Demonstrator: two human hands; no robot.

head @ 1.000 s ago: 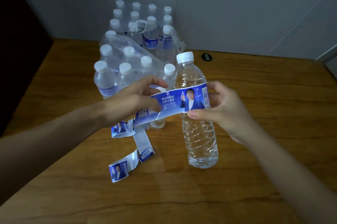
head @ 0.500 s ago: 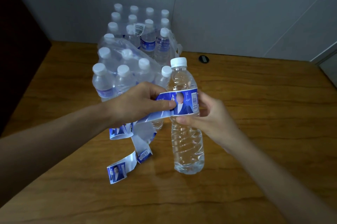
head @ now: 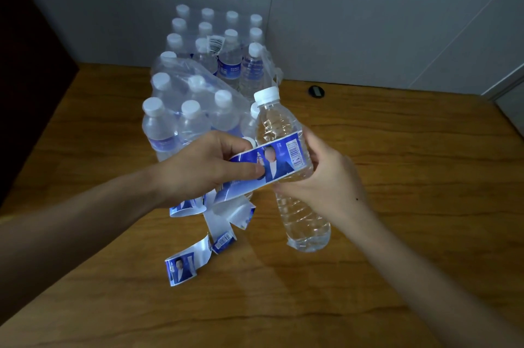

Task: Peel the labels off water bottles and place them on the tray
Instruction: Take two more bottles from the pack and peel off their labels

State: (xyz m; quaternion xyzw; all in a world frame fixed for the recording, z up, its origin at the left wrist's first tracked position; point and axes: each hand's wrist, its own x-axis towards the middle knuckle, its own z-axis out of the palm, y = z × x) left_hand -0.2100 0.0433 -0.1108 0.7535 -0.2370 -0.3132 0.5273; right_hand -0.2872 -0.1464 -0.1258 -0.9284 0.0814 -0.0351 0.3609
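Water bottle (head: 286, 166) with the white cap is now tilted and lifted clear of the wooden table (head: 411, 177); one second ago it stood upright on it. My right hand (head: 317, 177) grasps its middle, and my left hand (head: 204, 169) pinches the blue label (head: 283, 159), whose loose part has shortened since then, so I judge the strip is almost off. I count one bottle in hand and about three peeled labels (head: 204, 231) lying near-left on the table. Behind stand two shrink-wrapped packs (head: 198, 98); their exact bottle number I cannot tell. No tray is visible.
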